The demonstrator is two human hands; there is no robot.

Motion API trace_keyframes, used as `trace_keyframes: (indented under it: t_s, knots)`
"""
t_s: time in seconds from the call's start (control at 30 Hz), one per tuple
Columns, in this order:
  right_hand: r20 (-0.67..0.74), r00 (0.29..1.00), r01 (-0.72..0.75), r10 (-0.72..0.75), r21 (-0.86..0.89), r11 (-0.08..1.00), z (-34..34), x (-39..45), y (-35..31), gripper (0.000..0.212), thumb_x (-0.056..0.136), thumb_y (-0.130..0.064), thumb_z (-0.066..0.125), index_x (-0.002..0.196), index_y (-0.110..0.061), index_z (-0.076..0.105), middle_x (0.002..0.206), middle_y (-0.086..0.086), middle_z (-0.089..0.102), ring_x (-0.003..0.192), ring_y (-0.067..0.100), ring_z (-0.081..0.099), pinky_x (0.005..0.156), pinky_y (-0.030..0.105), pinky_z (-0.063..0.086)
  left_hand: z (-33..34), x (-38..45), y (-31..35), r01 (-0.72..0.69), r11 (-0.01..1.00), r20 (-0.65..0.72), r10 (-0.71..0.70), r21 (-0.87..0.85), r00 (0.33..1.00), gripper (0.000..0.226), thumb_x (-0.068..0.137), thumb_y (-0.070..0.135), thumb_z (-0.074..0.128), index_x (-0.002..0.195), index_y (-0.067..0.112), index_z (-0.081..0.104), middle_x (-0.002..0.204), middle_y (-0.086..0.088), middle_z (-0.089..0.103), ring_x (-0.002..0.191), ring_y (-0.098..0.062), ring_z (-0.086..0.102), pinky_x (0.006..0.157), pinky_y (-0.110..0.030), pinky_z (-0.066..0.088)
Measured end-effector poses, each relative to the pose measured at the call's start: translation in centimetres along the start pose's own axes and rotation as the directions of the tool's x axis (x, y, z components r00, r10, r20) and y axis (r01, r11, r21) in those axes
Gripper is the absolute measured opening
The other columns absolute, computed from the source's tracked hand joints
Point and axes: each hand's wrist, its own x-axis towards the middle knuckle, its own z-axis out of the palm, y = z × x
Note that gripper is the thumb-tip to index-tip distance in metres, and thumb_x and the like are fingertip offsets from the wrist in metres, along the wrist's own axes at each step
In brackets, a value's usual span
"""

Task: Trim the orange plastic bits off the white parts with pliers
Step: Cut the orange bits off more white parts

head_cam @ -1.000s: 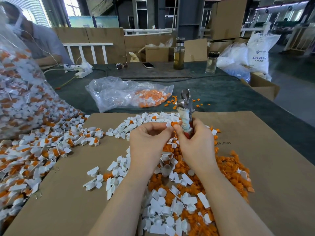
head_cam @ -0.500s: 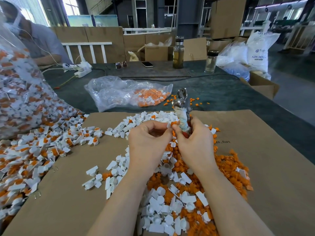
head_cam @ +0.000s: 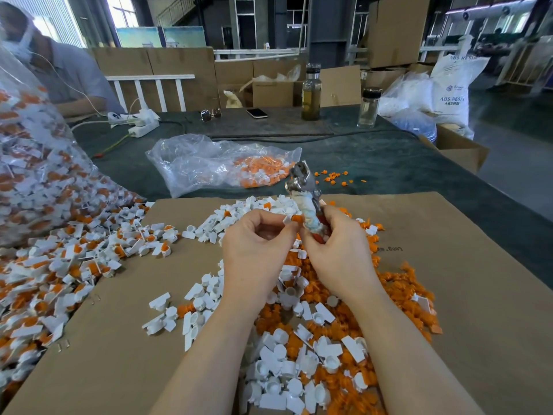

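Staying pinched in left hand point(head_cam: 257, 250): white part point(head_cam: 289, 219)

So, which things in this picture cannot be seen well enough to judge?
- Head view: the pliers handles are buried in the right hand, so how they are squeezed is hidden.
- The white part pinched by the left hand is mostly covered by fingertips; only its orange bit shows.
- The big bag of parts is cut off by the left edge.
- The sack's print is too small to read fully.
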Motion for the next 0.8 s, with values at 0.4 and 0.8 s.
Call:
trace_keyframes:
  t_s: [0.4, 0.8]
  knots:
    - [0.325, 0.944, -0.088, 0.061, 0.069, 0.994, -2.5, 0.2, 0.1, 0.005, 0.087, -0.021, 0.066, 0.087, -0.023, 0.062, 0.07, -0.008, 0.058, 0.06, 0.006, 0.054, 0.056, 0.025, 0.045, -1.3, 0.8, -0.2, 0.046, 0.989, 0.029, -0.042, -0.141, 0.999, 0.004, 0.088, 0.013, 0.074, 0.087, 0.011, 0.07, 0.072, 0.002, 0.075, 0.069, -0.01, 0.073, 0.073, -0.022, 0.057]
    - [0.309, 0.95, -0.071, 0.049, 0.063, 0.995, -2.0, 0.0, -0.1, 0.009, 0.088, -0.027, 0.066, 0.095, -0.021, 0.065, 0.084, -0.003, 0.065, 0.076, 0.009, 0.06, 0.073, 0.038, 0.053, -1.5, 0.9, -0.2, 0.02, 0.99, 0.018, -0.018, -0.136, 1.0, 0.005, 0.088, 0.01, 0.073, 0.089, 0.007, 0.069, 0.07, 0.003, 0.074, 0.066, -0.009, 0.072, 0.072, -0.022, 0.058]
